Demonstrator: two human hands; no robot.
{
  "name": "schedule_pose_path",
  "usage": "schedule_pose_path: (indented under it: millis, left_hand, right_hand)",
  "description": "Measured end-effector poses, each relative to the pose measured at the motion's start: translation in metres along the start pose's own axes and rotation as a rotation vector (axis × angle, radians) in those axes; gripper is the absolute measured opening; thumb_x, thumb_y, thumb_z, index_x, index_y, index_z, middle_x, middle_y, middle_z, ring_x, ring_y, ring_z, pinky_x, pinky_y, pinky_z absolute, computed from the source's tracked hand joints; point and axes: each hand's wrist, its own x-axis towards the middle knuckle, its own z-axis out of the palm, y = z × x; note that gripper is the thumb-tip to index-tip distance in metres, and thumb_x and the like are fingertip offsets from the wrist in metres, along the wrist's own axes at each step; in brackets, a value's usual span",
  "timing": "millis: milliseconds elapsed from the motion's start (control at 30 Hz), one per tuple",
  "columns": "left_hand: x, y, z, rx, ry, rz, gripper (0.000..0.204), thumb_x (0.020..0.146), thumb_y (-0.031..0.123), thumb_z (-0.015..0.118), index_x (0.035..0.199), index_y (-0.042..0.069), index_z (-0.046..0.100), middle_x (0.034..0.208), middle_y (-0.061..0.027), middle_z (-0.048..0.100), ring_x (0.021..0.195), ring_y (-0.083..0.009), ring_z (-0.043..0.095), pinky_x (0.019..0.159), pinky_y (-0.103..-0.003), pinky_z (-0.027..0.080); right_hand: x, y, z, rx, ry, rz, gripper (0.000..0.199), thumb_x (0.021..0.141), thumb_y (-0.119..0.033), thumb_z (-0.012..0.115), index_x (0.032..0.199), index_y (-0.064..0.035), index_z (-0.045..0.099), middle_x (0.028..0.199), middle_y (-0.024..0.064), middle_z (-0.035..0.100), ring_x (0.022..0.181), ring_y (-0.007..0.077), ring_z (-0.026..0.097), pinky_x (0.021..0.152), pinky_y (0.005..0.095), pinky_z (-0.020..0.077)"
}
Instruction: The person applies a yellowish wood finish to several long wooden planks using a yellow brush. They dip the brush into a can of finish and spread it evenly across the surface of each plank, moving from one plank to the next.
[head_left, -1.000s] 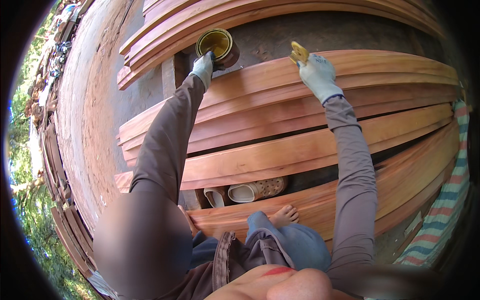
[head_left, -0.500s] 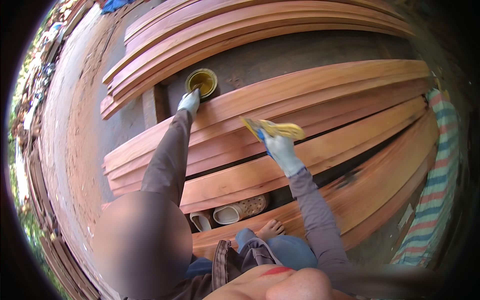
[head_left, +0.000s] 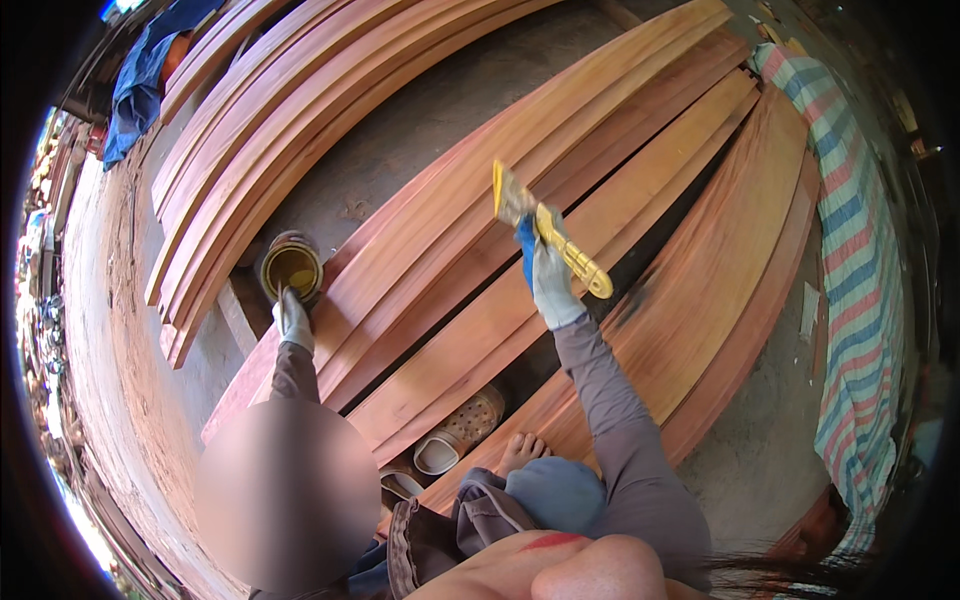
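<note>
My left hand (head_left: 292, 318), in a pale work glove, grips the near rim of a round can (head_left: 294, 268). Yellowish-brown liquid shows inside it. My right hand (head_left: 552, 280), in a white and blue glove, is wrapped round a wide flat paintbrush (head_left: 570, 250) with a yellow handle. Its bristles point up and to the left, over long reddish-brown wooden planks (head_left: 440, 240). The brush looks held above the wood, though the gap is hard to judge. The fingertips of my left hand are partly hidden at the rim.
More planks (head_left: 270, 130) lie stacked at the upper left. Clogs (head_left: 460, 430) sit between boards near my bare foot (head_left: 522, 452). A striped tarp (head_left: 850, 260) runs along the right, and a blue cloth (head_left: 145, 80) hangs at the far left.
The whole view has turned, so planks and can appear shifted. The brush has swung from nearly level to slanting, bristles up and left. My left hand stays on the can's rim.
</note>
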Motion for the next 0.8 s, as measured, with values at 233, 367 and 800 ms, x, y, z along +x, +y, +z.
schedule_pose_path:
  millis: [233, 367, 800]
  left_hand:
    - [-0.010, 0.045, 0.081, -0.206, -0.209, -0.433, 0.046, 0.095, 0.054, 0.048, 0.109, 0.014, 0.065, 0.081, -0.0020, 0.068, 0.059, -0.0194, 0.058, 0.055, -0.034, 0.044]
    - [-0.016, 0.059, 0.161, -0.184, -0.091, -0.122, 0.042, 0.094, 0.047, 0.054, 0.102, 0.008, 0.067, 0.077, -0.0009, 0.065, 0.059, -0.0143, 0.053, 0.056, -0.032, 0.044]
    - [-0.069, 0.100, 0.220, 0.748, 0.094, 0.046, 0.062, 0.096, 0.053, 0.045, 0.093, -0.005, 0.069, 0.087, -0.0288, 0.068, 0.088, -0.0448, 0.066, 0.073, -0.052, 0.049]
  right_hand:
    - [0.144, 0.028, -0.010, -0.653, 0.148, -0.695, 0.044, 0.093, -0.018, 0.066, 0.132, -0.0035, 0.053, 0.082, 0.0163, 0.068, 0.067, 0.0338, 0.064, 0.054, 0.0410, 0.0488]
    - [0.215, 0.064, 0.008, -0.652, 0.088, -0.836, 0.048, 0.087, -0.014, 0.069, 0.131, -0.0062, 0.053, 0.079, 0.0101, 0.070, 0.069, 0.0287, 0.066, 0.059, 0.0406, 0.0493]
    - [0.234, 0.099, 0.024, -0.804, -0.019, -0.623, 0.042, 0.087, -0.020, 0.057, 0.128, -0.0134, 0.055, 0.096, 0.0005, 0.068, 0.101, 0.0185, 0.063, 0.095, 0.0422, 0.0441]
